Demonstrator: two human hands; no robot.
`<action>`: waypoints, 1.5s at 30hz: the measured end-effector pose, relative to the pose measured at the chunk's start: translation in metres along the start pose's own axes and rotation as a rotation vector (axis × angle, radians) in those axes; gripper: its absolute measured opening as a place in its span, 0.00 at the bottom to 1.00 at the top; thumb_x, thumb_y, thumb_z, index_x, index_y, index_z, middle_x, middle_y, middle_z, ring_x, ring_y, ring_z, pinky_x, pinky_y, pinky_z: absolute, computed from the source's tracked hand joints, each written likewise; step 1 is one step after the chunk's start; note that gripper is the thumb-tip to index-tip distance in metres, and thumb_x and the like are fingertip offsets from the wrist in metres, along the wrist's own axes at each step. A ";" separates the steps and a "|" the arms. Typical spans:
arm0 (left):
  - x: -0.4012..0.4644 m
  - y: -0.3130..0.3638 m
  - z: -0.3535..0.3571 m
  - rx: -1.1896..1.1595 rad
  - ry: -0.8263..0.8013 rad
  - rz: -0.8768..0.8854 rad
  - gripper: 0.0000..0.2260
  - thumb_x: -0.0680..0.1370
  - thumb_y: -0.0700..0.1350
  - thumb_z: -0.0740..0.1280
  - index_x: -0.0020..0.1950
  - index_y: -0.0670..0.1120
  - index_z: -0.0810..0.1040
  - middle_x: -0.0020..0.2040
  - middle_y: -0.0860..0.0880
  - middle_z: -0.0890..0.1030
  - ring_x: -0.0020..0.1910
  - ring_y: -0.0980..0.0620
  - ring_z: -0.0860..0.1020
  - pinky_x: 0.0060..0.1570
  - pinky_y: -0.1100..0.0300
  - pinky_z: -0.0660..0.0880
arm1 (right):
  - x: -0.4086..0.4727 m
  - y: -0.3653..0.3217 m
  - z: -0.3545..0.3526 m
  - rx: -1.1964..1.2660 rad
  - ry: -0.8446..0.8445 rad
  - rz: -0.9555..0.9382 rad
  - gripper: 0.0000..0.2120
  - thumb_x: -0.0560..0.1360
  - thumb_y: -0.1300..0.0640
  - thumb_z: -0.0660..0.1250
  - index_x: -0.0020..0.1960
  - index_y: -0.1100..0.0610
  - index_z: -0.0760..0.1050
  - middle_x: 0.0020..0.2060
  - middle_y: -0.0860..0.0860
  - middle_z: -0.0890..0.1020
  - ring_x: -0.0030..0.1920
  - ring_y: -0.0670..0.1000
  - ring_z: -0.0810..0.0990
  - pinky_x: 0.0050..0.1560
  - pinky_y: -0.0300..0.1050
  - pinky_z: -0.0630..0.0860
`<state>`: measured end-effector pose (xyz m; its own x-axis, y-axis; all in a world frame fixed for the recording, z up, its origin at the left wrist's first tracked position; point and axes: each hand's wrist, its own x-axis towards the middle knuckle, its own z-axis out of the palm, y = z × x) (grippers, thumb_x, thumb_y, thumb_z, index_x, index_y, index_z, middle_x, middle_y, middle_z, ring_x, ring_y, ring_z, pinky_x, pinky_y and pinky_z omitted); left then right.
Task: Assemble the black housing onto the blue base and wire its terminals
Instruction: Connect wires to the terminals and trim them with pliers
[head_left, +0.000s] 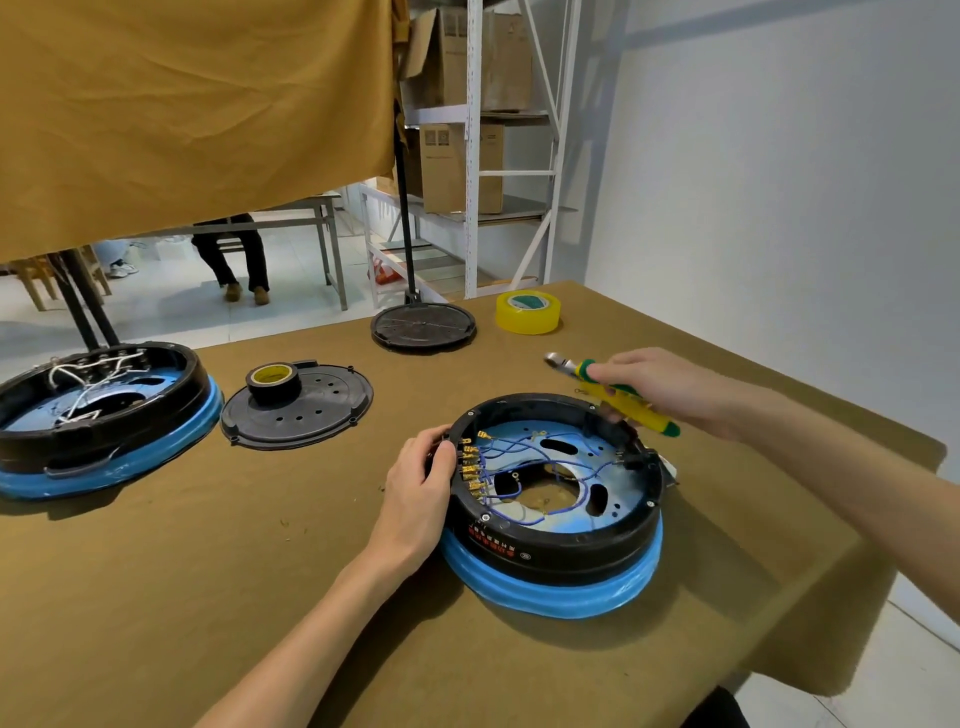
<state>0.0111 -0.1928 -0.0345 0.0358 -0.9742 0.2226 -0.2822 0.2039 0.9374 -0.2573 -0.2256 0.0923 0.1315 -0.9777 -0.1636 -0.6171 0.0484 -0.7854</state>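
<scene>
Scanning from my left: a second assembly (98, 415), black ring on blue, white wires inside, sits at the worktop (260, 571) edge, untouched.
Next along: one flat black cover (311, 410) with a black tape roll (272, 382) standing on it; behind it a second black cover (423, 325); further right one yellow tape roll (529, 312).
Left grip: my left hand (418, 499) is cupped against the left outer wall of the black housing (550, 545), fingers curled over the rim right beside the terminal row, steadying it.
Task piece: the housing already sits on the blue base (550, 592), front centre of the worktop, open side up.
Terminals: one row of brass terminals (471, 465) runs down the inner left wall; I make it about six, though they blur together.
Wires: blue wires (524, 457) loop loose across the floor of the base; too tangled for a count.
Right grip: my right hand (670, 389) is wrapped round a yellow-and-green tool (623, 397), metal tip (558, 360) free.
Key relation: the tool hangs over the far right rim, its long axis slanting from my palm up and left, tip pointing away beyond the rim. The terminals lie across the ring, down and left of that tip, under my left fingers, so the left hand is far nearer them.
Judgement: wiring looks part done; the tip would need swinging back across the housing.
</scene>
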 end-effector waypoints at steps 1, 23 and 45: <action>0.000 0.001 0.000 0.004 0.003 0.001 0.25 0.79 0.60 0.56 0.70 0.50 0.76 0.60 0.52 0.80 0.63 0.54 0.77 0.67 0.44 0.73 | 0.010 0.010 0.000 -0.043 0.118 -0.024 0.18 0.83 0.43 0.64 0.45 0.58 0.77 0.42 0.56 0.82 0.43 0.53 0.81 0.48 0.48 0.74; 0.001 -0.001 0.000 -0.014 0.016 0.010 0.18 0.84 0.56 0.59 0.69 0.50 0.77 0.61 0.51 0.81 0.63 0.52 0.79 0.65 0.43 0.74 | 0.018 -0.006 0.066 -0.294 0.159 -0.781 0.02 0.77 0.60 0.71 0.48 0.54 0.83 0.43 0.45 0.81 0.44 0.44 0.79 0.45 0.33 0.73; 0.000 -0.001 0.003 0.039 -0.045 0.023 0.16 0.82 0.58 0.52 0.62 0.59 0.76 0.58 0.54 0.79 0.61 0.57 0.77 0.67 0.43 0.71 | 0.020 -0.018 0.100 -0.468 -0.199 -0.707 0.07 0.81 0.54 0.70 0.51 0.55 0.86 0.42 0.47 0.85 0.43 0.45 0.80 0.49 0.43 0.76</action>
<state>0.0089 -0.1929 -0.0363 -0.0143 -0.9729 0.2309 -0.3193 0.2233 0.9210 -0.1657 -0.2260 0.0431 0.7103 -0.6910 0.1340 -0.5895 -0.6881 -0.4231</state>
